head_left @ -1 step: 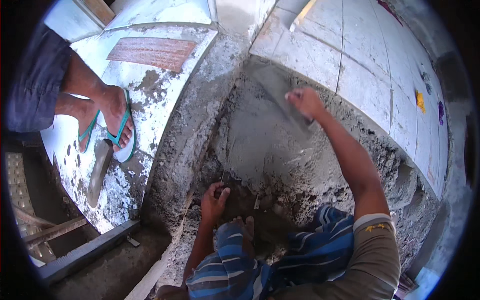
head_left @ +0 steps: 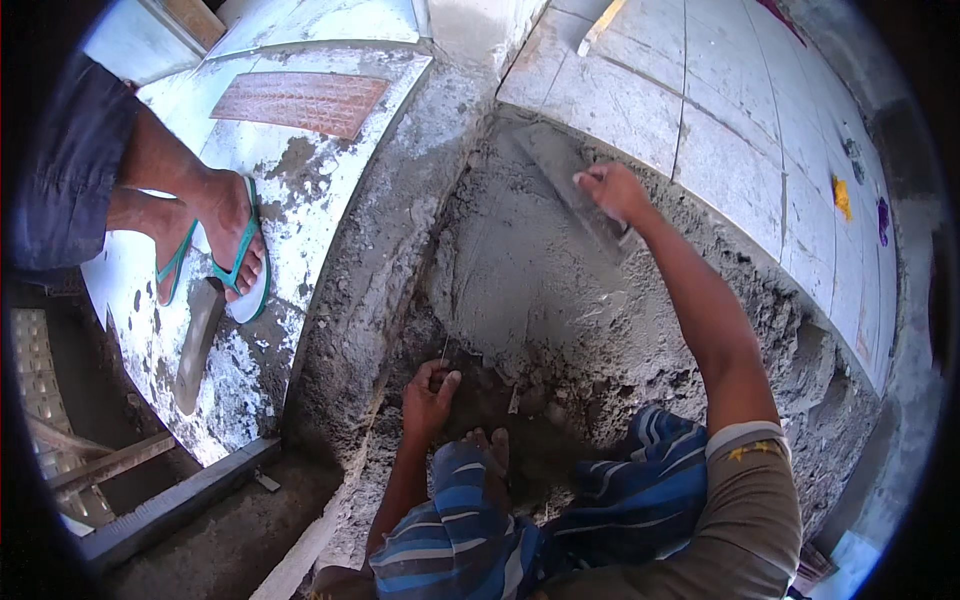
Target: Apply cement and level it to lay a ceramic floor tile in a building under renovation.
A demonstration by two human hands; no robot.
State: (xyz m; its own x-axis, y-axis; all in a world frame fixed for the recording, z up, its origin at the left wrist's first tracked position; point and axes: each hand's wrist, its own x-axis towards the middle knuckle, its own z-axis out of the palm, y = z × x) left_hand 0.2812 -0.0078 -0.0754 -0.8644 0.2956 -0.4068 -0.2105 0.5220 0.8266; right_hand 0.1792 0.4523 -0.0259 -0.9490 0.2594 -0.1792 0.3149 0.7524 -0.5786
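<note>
My right hand point(head_left: 610, 190) is closed on the handle of a long flat metal trowel point(head_left: 555, 160), whose blade lies on grey wet mortar point(head_left: 515, 265) along the edge of the white tiled floor point(head_left: 740, 150). My left hand point(head_left: 430, 398) is low in the middle, fingers curled round the end of something thin, like a wire or string point(head_left: 444, 349), at the mortar's rough lower edge. My bare foot point(head_left: 495, 445) and striped cloth show just below it.
At the left, another person's feet in green sandals point(head_left: 240, 250) stand on a white, mortar-stained slab point(head_left: 230, 380) with a reddish board point(head_left: 295, 100). A concrete strip point(head_left: 370, 260) runs between. A dark opening point(head_left: 90, 380) with wooden bars lies lower left. Beside a yellow scrap point(head_left: 840, 198) lies purple material.
My right hand and the trowel have moved slightly up, toward the tile edge. My left hand is almost where it was.
</note>
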